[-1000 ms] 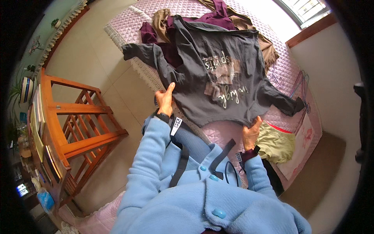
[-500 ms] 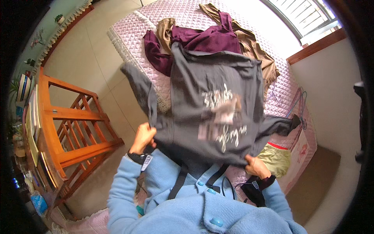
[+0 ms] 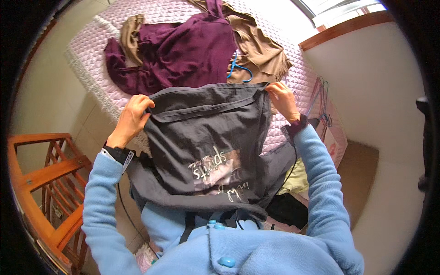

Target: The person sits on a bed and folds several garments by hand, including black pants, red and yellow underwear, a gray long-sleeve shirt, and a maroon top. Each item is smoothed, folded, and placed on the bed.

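The left hand [image 3: 133, 114] and right hand [image 3: 283, 99] are pinching opposite corners of the grey shirt's [image 3: 206, 133] far edge, the shirt draping over the bed's [image 3: 94, 48] near side; the cloth is looking light, soft and limp, probably handling best by both corners; a wall [image 3: 357, 82] is bounding the bed's right, tiled floor [image 3: 46, 91] spreading past its lace-trimmed left edge.

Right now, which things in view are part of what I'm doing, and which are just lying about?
In use:
- Grey shirt, its edge held at two corners
- Left hand, gripping one corner
- Right hand, gripping the other

Lying about:
- Purple top
- Brown garment
- Hangers
- Green garment
- Black cloth
- Wooden frame
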{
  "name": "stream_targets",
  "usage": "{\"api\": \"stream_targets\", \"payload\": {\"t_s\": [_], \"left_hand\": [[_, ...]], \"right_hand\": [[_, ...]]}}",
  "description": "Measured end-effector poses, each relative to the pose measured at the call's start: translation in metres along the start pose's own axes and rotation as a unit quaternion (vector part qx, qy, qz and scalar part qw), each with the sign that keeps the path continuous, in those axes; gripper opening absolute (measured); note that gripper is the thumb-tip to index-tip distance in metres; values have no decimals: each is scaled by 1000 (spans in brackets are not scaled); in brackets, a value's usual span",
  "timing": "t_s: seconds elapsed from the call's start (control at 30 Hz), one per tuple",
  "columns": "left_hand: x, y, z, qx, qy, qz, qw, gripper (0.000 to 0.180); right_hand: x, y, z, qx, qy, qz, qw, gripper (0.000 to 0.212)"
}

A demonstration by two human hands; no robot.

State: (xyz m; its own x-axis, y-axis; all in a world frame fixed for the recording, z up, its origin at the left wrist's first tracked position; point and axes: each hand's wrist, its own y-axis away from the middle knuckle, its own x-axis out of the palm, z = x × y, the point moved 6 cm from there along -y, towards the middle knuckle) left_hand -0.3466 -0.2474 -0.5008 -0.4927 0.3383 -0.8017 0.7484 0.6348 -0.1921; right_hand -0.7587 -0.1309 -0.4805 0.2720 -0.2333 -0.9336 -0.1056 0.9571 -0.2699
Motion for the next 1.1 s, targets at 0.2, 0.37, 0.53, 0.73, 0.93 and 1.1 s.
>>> {"api": "stream_targets", "payload": {"t_s": [0.2,0.37,0.53,0.73,0.93,1.1], "left_hand": [[32,-14,18,110,-80,43,990,39],[19,-15,43,86,-1,77,993,18],[-16,-18,42,45,-14,136,990,20],[-36,-23,28,122,-170,161,965,23],[-87,-4,-2,140,-238,91,957,13],[-114,6,-38,114,-296,11,948,28]], "right_hand": [[30,-19,1,-163,124,94,974,37],[24,-20,-26,-83,1,86,993,17],[-12,-8,-37,-66,38,153,985,18],[-48,2,-41,-114,178,135,968,11],[-95,13,-31,-87,159,2,983,11],[-123,30,-20,58,146,-14,987,27]]}}
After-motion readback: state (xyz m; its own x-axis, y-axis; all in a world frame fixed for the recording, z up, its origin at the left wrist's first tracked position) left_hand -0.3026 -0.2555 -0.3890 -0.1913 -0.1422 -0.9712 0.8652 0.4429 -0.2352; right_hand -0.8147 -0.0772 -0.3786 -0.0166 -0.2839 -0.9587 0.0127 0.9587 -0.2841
